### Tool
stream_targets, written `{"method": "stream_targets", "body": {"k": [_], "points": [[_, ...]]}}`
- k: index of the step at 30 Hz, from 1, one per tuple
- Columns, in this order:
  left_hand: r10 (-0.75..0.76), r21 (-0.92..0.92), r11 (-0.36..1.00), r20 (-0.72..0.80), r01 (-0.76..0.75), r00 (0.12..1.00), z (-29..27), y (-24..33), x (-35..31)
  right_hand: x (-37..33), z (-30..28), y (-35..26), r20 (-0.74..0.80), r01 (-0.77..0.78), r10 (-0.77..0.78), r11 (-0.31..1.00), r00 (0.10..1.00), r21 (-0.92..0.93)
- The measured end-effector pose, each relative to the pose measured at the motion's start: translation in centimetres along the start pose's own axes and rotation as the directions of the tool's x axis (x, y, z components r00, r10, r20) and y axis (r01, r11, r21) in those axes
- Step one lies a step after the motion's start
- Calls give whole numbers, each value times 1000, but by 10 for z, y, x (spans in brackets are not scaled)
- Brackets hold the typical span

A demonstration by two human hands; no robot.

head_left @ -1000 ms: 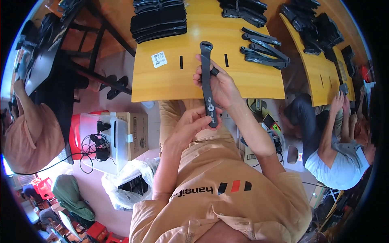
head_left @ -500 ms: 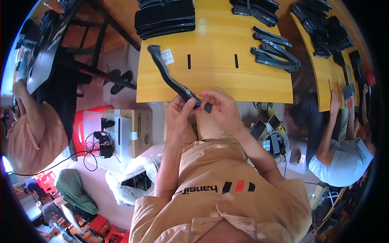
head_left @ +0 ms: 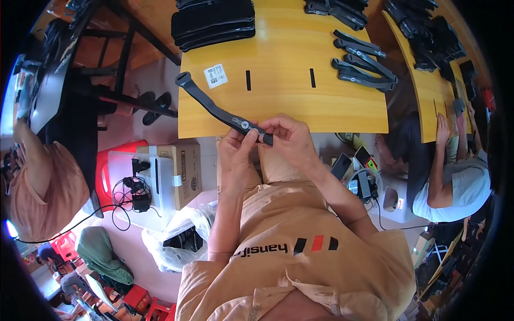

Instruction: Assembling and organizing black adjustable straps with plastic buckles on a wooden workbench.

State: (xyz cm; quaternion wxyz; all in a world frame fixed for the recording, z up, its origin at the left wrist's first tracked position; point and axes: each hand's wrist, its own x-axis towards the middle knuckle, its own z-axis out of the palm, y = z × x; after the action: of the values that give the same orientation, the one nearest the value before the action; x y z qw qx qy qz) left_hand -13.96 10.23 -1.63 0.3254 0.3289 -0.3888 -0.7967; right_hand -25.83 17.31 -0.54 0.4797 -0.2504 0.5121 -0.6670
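A dark grey strap (head_left: 209, 105) with white printing slants over the near edge of the yellow table, its looped far end up to the left. My left hand (head_left: 234, 152) is closed on the strap's near part, thumb on top. At that end sits a small black piece (head_left: 268, 139), lying against the strap. My right hand (head_left: 294, 142) pinches there with thumb and forefinger; its fingertips partly hide the contact, and I cannot tell whether the piece is joined to the strap.
The yellow table (head_left: 289, 109) has two black strips and a white label (head_left: 216, 76). Black stacked pieces (head_left: 214, 24) stand far left; grey straps (head_left: 367, 72) lie at right. A carton (head_left: 187, 176) and plastic bag (head_left: 179, 241) are left of me. Other people sit at both sides.
The small black piece, apart from the strap's end before, now lies against it. My right hand has closed in toward the left, and the strap's far end has swung left and nearer, uncovering the label.
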Motion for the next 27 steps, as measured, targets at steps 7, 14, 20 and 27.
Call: {"method": "stream_targets", "body": {"k": [7,14,20,27], "points": [[93,162,984,-72,-80,993,11,6,2,0,-2,1,17,186,-187,958,982,-220],[-8,59,998,-52,12,999,11,5,6,5,-13,-3,9,29,-29,1000,1000,8],[-38,52,998,-24,39,999,11,1,2,2,-14,-6,-5,82,-84,988,996,-134],[43,64,997,-1,-43,999,13,-7,4,0,-13,-2,-33,135,-144,970,989,-201]]}}
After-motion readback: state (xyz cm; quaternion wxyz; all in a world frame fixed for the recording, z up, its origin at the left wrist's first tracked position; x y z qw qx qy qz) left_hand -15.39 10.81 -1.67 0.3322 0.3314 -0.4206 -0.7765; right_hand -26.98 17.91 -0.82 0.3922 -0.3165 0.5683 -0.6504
